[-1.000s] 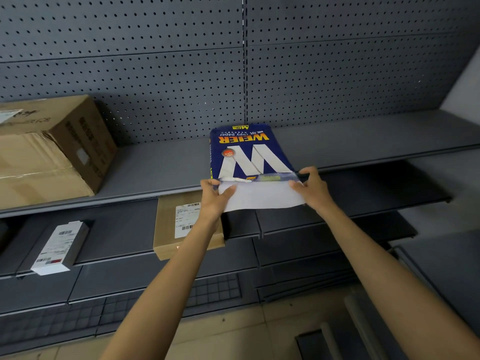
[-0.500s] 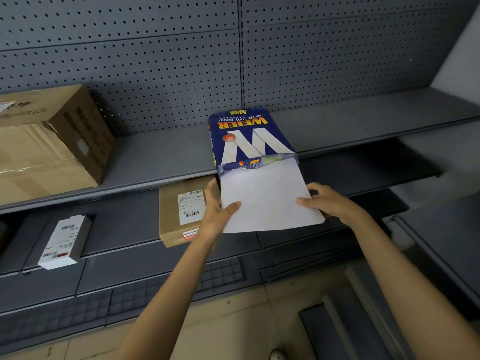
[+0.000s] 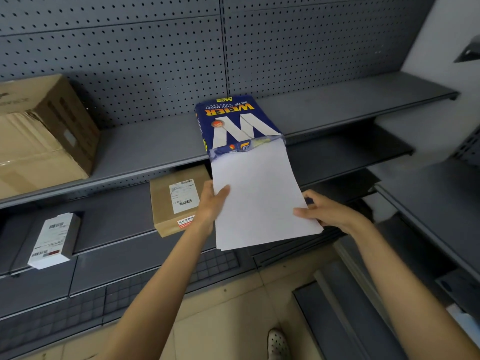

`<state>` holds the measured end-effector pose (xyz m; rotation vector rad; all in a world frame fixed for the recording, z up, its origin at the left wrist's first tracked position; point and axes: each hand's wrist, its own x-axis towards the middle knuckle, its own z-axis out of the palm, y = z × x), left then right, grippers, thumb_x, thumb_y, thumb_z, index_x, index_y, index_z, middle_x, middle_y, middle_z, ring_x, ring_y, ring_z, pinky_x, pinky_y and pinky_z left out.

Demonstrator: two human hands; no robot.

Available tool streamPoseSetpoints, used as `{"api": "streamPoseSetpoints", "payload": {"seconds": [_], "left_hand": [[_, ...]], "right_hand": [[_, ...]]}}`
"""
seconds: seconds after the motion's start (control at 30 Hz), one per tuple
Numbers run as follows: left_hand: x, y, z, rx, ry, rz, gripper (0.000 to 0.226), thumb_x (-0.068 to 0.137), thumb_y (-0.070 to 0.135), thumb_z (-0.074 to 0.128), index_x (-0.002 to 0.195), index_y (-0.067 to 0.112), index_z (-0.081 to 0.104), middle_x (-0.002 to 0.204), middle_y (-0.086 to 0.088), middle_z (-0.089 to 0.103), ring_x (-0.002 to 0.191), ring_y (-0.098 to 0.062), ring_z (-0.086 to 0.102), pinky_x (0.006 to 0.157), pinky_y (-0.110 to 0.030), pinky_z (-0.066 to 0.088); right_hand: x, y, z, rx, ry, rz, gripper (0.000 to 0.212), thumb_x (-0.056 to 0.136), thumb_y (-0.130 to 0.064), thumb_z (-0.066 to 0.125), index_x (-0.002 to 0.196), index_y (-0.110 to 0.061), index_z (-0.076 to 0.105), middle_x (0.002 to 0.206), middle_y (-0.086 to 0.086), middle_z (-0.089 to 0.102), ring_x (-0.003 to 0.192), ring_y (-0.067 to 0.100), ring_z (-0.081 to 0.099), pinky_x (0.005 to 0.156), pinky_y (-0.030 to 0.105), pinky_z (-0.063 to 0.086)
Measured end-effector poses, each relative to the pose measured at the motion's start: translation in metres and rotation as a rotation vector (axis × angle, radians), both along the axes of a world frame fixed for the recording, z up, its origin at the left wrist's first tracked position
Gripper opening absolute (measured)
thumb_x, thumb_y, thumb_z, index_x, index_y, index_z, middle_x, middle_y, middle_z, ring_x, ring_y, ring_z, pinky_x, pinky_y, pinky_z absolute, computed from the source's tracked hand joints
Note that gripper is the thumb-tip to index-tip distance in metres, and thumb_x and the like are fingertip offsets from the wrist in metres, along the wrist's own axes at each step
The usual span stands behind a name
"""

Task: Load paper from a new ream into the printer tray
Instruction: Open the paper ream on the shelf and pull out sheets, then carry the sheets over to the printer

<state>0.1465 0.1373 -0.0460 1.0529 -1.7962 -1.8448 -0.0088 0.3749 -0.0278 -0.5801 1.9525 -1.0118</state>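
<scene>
On the upper shelf [image 3: 145,152] lies the torn-open blue ream [image 3: 233,123]; left hand [image 3: 211,203] and right hand [image 3: 330,211] each grip closed on the white paper stack [image 3: 259,198] protruding from it.

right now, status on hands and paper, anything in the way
Left hand and right hand both gripping the paper by its side edges. Stack mostly out of the blue ream, far end still inside. Nothing in the way.
</scene>
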Motion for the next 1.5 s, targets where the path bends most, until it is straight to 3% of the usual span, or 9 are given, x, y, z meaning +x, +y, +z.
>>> {"api": "streamPoseSetpoints", "payload": {"seconds": [0.2,0.37,0.47,0.57,0.87,1.03,1.2,1.33,1.5], "left_hand": [[0.018,0.018,-0.011,-0.063,0.028,-0.033,0.025,0.103,0.02,0.051,0.125,0.012,0.041,0.121,-0.011,0.059,0.107,-0.029,0.064,0.089,-0.047,0.056],[0.043,0.032,-0.019,-0.07,0.15,-0.054,0.014,0.104,0.022,0.05,0.115,0.029,0.047,0.121,-0.003,0.061,0.107,-0.019,0.065,0.084,-0.032,0.058],[0.057,0.034,-0.024,-0.076,0.166,-0.056,0.02,0.104,0.023,0.048,0.12,0.033,0.045,0.129,-0.001,0.058,0.12,-0.023,0.059,0.102,-0.044,0.05],[0.072,0.034,-0.03,-0.069,0.204,-0.027,0.031,0.104,0.018,0.047,0.135,0.021,0.043,0.14,-0.005,0.055,0.128,-0.025,0.054,0.108,-0.045,0.046],[0.126,0.02,-0.041,-0.163,0.243,0.111,0.026,0.105,0.02,0.046,0.131,0.016,0.046,0.126,0.005,0.062,0.115,-0.009,0.061,0.089,-0.018,0.052],[0.153,-0.001,-0.033,-0.157,0.28,0.261,0.025,0.103,0.017,0.049,0.128,0.014,0.046,0.128,-0.008,0.063,0.116,-0.025,0.063,0.096,-0.045,0.054],[0.186,-0.022,-0.024,-0.183,0.3,0.4,0.018,0.103,0.02,0.05,0.119,0.025,0.05,0.121,-0.002,0.068,0.11,-0.024,0.068,0.091,-0.046,0.057],[0.216,-0.036,-0.012,-0.226,0.315,0.5,0.015,0.103,0.019,0.048,0.117,0.025,0.049,0.116,0.006,0.07,0.108,-0.02,0.068,0.084,-0.038,0.058],[0.252,-0.046,0.001,-0.275,0.302,0.643,0.024,0.102,0.025,0.049,0.126,0.03,0.046,0.12,0.007,0.069,0.104,-0.019,0.071,0.078,-0.036,0.061]], "right_hand": [[0.015,-0.003,-0.01,-0.092,0.023,-0.165,0.043,0.097,-0.048,0.055,0.112,-0.008,0.059,0.114,0.005,0.07,0.094,0.012,0.067,0.071,0.026,0.05],[0.025,-0.019,-0.018,-0.162,0.067,-0.275,0.039,0.102,-0.042,0.047,0.117,-0.008,0.06,0.116,0.01,0.066,0.096,0.017,0.063,0.074,0.03,0.05],[0.038,-0.024,-0.028,-0.207,0.198,-0.27,0.035,0.103,-0.037,0.046,0.103,-0.004,0.057,0.104,0.018,0.063,0.087,0.023,0.058,0.075,0.035,0.045],[0.056,-0.027,-0.037,-0.276,0.304,-0.28,0.031,0.103,-0.033,0.046,0.084,-0.01,0.048,0.079,0.01,0.049,0.071,0.021,0.045,0.066,0.035,0.035],[0.091,-0.065,-0.041,-0.372,0.373,-0.129,0.029,0.104,-0.033,0.043,0.084,-0.011,0.043,0.07,0.001,0.04,0.059,0.008,0.035,0.057,0.029,0.029],[0.102,-0.113,-0.025,-0.428,0.397,0.001,0.031,0.105,-0.029,0.043,0.089,-0.003,0.045,0.075,0.01,0.044,0.065,0.018,0.037,0.06,0.033,0.03],[0.117,-0.17,-0.013,-0.491,0.406,0.133,0.03,0.105,-0.027,0.044,0.092,-0.001,0.048,0.073,0.021,0.046,0.065,0.017,0.038,0.061,0.032,0.03],[0.135,-0.214,-0.007,-0.553,0.398,0.222,0.027,0.104,-0.026,0.046,0.083,-0.008,0.044,0.064,-0.006,0.04,0.057,0.003,0.03,0.055,0.025,0.025],[0.168,-0.262,0.005,-0.652,0.36,0.363,0.029,0.103,-0.029,0.046,0.075,-0.024,0.043,0.056,-0.016,0.043,0.051,0.001,0.033,0.05,0.017,0.028]]}}
